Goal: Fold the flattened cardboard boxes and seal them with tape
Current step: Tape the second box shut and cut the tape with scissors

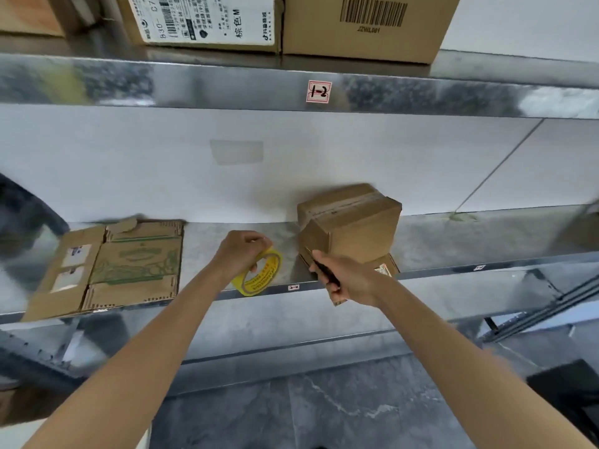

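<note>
A folded brown cardboard box (351,222), taped along its top seam, stands on the metal shelf (453,244) at centre right. A loose cardboard flap or flat piece lies under its front corner. My left hand (241,251) grips a yellow roll of tape (259,275) at the shelf's front edge. My right hand (348,278) holds a thin dark tool, likely a knife (324,270), next to the box's lower front left corner. A flattened cardboard box (129,267) with green print lies on the shelf at the left.
An upper metal shelf (227,85) with a "1-2" label carries two large cardboard boxes (369,24). A white wall backs the shelf. Below is a grey stone floor (324,409). A dark object (19,209) sits at the far left.
</note>
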